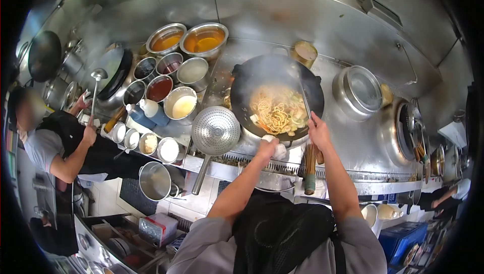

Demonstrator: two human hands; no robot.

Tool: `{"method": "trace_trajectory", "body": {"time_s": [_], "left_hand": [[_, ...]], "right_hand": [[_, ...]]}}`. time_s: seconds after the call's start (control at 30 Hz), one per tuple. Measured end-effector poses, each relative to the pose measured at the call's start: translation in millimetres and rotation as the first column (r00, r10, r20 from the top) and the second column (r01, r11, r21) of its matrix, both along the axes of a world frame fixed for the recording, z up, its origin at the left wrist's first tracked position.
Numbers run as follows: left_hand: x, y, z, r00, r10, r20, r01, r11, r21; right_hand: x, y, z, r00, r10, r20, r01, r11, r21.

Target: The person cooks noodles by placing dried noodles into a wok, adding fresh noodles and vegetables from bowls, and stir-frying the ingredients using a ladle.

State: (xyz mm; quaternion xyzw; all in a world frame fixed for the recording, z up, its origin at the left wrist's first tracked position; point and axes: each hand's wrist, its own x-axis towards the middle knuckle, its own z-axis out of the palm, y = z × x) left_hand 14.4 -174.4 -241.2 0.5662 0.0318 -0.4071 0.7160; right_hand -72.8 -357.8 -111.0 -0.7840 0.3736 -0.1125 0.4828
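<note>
Black wok, yellow noodles, amber liquid, dark-red sauce, blue crate

My left hand is closed, the bare forearm slanting far and right. My right hand grips slightly farther away, fingers curled.

Steam is blurring the far end of the metal tool and the far side of the noodles. The left hand and white cloth are hiding some of the wok's near rim. The right hand is covering part of the tool. On the right, another person is looking too small to see well.
</note>
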Motion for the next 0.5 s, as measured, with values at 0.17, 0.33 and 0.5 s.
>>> {"method": "trace_trajectory", "body": {"time_s": [0.17,0.33,0.5], "left_hand": [[-3,-21,-56,0.982,-0.062,0.181,0.036,0.989,0.141],[-2,-9,-14,0.951,-0.056,0.302,-0.039,0.953,0.301],[6,10,16,0.969,-0.226,0.105,0.204,0.962,0.182]], "right_hand": [[20,1,-35,0.971,0.148,0.19,-0.219,0.871,0.44],[-34,20,-25,0.876,0.469,0.114,-0.479,0.816,0.323],[-135,-29,-33,0.81,0.541,-0.227,-0.576,0.661,-0.48]]}}
